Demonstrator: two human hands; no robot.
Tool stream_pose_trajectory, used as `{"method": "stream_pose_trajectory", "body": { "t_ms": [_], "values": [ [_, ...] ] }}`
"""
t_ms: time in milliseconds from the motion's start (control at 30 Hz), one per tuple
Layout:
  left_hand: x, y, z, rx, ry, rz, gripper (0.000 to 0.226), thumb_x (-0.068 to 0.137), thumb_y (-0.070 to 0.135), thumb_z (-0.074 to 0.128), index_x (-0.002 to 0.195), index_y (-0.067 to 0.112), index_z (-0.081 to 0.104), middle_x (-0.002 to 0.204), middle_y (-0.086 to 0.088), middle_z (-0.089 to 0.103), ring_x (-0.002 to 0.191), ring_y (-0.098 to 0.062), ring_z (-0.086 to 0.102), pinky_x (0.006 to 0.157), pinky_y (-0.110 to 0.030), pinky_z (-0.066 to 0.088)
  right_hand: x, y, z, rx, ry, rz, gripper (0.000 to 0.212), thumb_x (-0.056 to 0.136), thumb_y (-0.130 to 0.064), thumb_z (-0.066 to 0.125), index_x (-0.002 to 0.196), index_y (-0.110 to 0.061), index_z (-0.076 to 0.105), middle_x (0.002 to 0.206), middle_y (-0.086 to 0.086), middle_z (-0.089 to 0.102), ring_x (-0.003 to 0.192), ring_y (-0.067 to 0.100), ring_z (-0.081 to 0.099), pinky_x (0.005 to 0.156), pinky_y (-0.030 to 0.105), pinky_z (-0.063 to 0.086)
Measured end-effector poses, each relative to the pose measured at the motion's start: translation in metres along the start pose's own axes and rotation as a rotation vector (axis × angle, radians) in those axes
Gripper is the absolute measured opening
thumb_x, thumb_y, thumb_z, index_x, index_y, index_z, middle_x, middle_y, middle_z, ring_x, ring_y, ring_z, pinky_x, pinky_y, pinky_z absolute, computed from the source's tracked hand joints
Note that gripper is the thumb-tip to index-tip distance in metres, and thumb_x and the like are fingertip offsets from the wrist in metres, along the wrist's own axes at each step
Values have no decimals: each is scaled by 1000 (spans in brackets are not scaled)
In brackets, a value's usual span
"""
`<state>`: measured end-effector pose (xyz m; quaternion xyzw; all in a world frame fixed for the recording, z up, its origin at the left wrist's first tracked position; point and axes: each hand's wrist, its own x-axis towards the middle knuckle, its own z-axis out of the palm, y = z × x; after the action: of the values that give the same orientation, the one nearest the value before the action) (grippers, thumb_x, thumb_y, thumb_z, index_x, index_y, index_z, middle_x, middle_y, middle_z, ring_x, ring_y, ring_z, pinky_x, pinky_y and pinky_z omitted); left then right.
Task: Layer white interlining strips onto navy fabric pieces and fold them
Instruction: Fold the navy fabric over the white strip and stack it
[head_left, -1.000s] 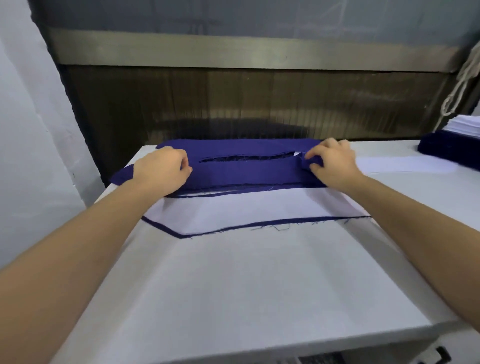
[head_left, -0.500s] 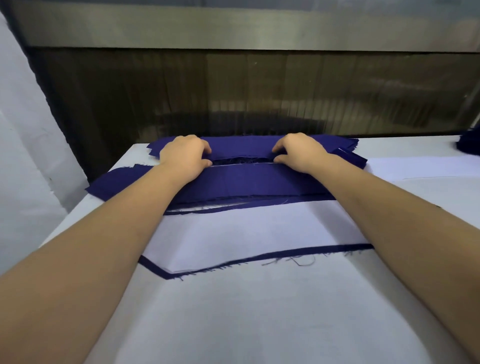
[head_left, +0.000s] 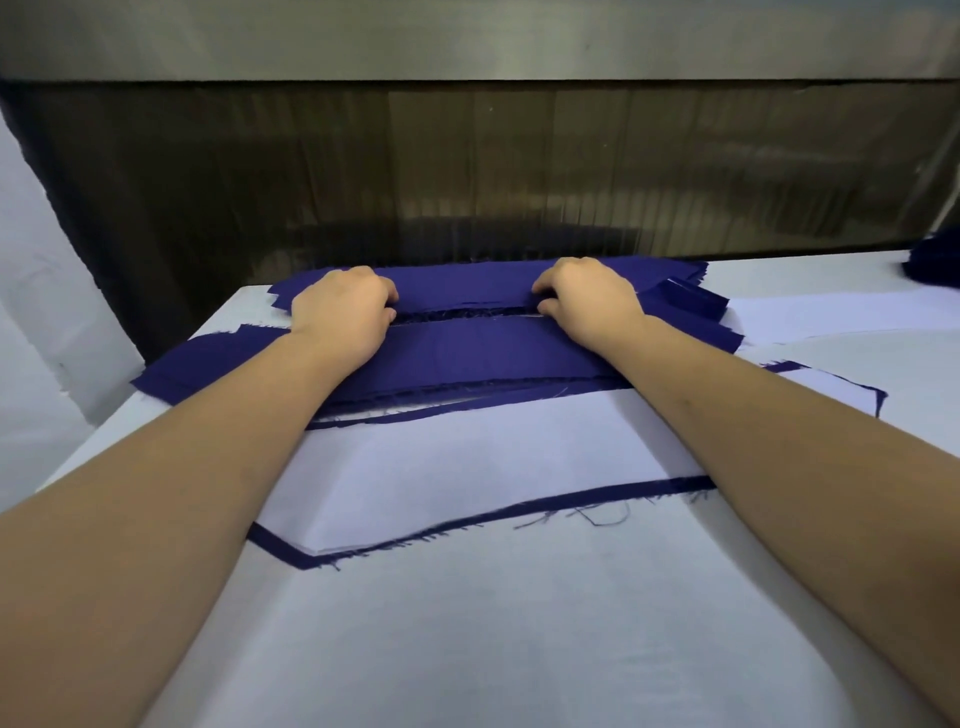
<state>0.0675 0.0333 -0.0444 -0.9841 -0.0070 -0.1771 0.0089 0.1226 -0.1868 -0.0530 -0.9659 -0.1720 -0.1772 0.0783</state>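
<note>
Close by on the table (head_left: 467, 649), a white strip (head_left: 467, 462) lies on a blue piece (head_left: 519, 506). Behind it sits a blue pile (head_left: 467, 358). The left hand (head_left: 340, 312) and the right hand (head_left: 589, 299) curl their fingers round its far edge. Best to pull both ends evenly, so nothing slips crooked.

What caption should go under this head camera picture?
Left hand and right hand grip stacked navy fabric pieces beyond a white interlining strip.

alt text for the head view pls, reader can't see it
Left grip and right grip, bare hands, clutch the far edge of a navy fabric stack at the back of a white table. Nearer lies a white interlining strip on a navy piece whose edge shows.
</note>
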Motion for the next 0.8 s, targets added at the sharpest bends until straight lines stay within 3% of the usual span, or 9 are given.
{"method": "stream_pose_trajectory", "body": {
  "t_ms": [300,533,800],
  "values": [
    [0,-2,3,2,38,18,25,98,18,47,118,16,60,122,-11,56,112,-33,52,85,-44,45,2,4,3,-8,40,-1,29,96,-6,45,116,-13,65,119,10,62,107,31,56,81,37,48],
    [4,-5,6,12,82,35,16,97,16,45,104,11,59,109,-12,58,102,-34,53,79,-42,44,8,2,3,-49,92,22,26,95,-7,45,112,-10,64,117,13,61,107,35,54,73,35,38],
    [5,-4,4,1,136,50,9,95,14,49,101,9,53,105,-14,60,98,-33,52,74,-41,39,10,3,1,156,179,76,12,92,-11,57,100,-9,65,105,10,64,100,29,57,73,32,40]
  ]
}}
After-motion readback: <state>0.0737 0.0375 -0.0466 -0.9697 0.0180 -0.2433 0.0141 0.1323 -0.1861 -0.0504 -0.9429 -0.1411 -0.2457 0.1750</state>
